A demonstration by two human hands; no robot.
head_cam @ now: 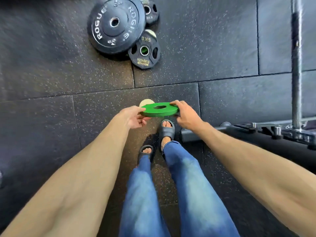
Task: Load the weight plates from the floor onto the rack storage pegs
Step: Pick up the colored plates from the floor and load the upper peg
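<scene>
A small green weight plate (159, 111) is held flat above the floor between both hands. My left hand (132, 117) pinches its left edge and my right hand (186, 116) grips its right edge. A small cream plate (145, 103) shows just behind the green one, partly hidden. Farther off on the floor lie a large black Rogue bumper plate (116, 24), a black 5 kg Hammer Strength plate (144, 51) and another small black plate (150, 11) behind the big one. The rack's base (256, 132) with its bolts is at the right.
Black speckled rubber tiles cover the floor. A steel upright (296, 65) rises from the rack base at the right. My feet in grey slides (165, 130) stand just below the held plate. A cream disc and a bit of green peek from under the 5 kg plate.
</scene>
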